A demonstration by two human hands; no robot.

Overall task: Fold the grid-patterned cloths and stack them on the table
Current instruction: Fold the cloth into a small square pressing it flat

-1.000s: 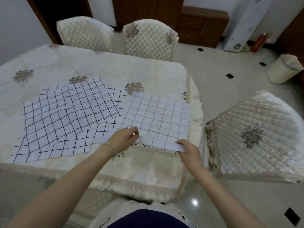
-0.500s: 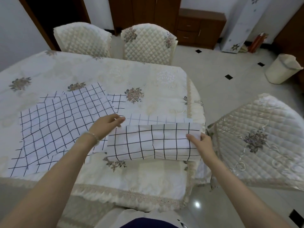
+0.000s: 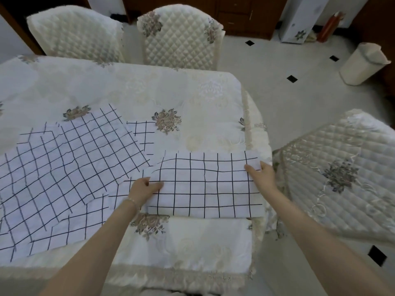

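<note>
While both hands — left hand (image 3: 147,190), right hand (image 3: 261,171) — pinch the side edges of the once-folded cloth (image 3: 205,186) near the counter's (image 3: 192,92) right edge, the unfolded cloths (image 3: 64,167) wait spread — nothing stacked yet.

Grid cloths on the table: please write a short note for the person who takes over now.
Left hand: fingers on the left edge of the folded cloth.
Right hand: holds its right edge.
Folded cloth lies near the table's right end, folded once.
Unfolded cloths lie spread and overlapping to its left.
Done: first fold of one cloth.
Left: finish this cloth, fold the others, stack them all.
</note>
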